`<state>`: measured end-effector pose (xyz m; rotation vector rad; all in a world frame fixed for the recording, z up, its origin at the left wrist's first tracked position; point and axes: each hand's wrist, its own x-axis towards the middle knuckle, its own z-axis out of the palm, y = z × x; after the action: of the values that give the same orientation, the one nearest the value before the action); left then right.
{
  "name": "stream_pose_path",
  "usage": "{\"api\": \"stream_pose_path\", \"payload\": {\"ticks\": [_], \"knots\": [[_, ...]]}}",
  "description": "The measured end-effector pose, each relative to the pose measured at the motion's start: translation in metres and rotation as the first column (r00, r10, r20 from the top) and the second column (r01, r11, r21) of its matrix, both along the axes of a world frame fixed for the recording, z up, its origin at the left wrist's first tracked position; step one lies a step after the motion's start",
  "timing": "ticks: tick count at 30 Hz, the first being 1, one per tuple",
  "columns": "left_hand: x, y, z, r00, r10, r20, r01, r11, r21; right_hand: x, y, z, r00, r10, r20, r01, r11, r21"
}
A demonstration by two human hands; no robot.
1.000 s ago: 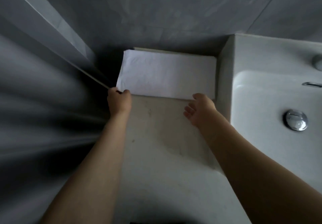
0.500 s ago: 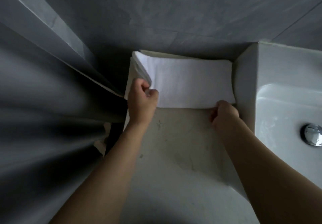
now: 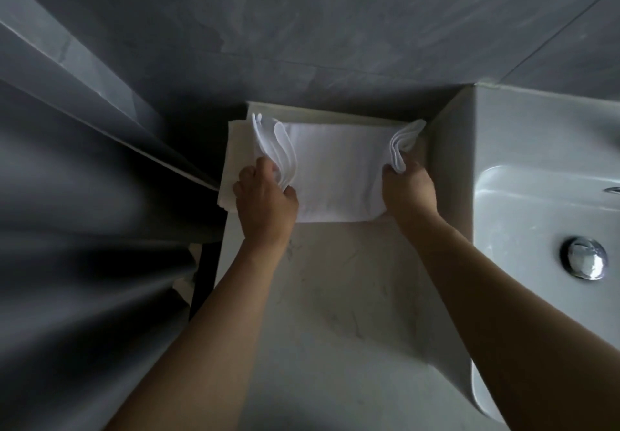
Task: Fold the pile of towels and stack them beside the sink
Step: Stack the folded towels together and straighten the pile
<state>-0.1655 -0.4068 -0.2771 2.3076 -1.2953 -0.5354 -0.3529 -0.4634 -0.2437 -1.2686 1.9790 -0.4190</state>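
The folded white cloth towels (image 3: 339,175) lie at the back of the pale marbled stone counter (image 3: 335,313), hemmed between the grey tiled wall (image 3: 335,27) and the white ceramic sink (image 3: 536,175), with bare counter in front. The left hand (image 3: 265,199) grips the left edge layers and the right hand (image 3: 411,192) pinches the right edge layers, both seemingly lifted a little. No writing can be read.
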Motion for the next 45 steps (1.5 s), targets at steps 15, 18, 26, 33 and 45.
{"api": "stream_pose_path", "payload": {"ticks": [15,18,26,33,45], "knots": [[-0.01,0.011,0.065,0.565,0.266,-0.781,-0.572,0.808,-0.138,-0.009,0.052,0.062,0.924,-0.018,0.382,0.199,0.876,-0.439],[-0.027,0.033,0.078,0.83,0.208,-0.518,-0.391,0.879,-0.273,-0.023,0.068,0.07,0.911,-0.061,0.408,0.244,0.877,-0.414],[-0.045,0.099,0.051,0.985,0.074,-0.159,-0.056,0.992,0.115,-0.036,0.11,0.065,0.968,-0.042,0.247,0.133,0.922,-0.364],[-0.027,0.093,0.026,0.468,0.52,-0.715,-0.242,0.853,0.462,-0.048,0.119,0.06,0.999,0.032,-0.006,-0.033,0.989,-0.146],[-0.109,0.092,0.141,0.398,0.174,-0.901,-0.119,0.983,0.138,-0.119,0.134,0.115,0.997,0.08,-0.016,-0.081,0.964,-0.254]]}}
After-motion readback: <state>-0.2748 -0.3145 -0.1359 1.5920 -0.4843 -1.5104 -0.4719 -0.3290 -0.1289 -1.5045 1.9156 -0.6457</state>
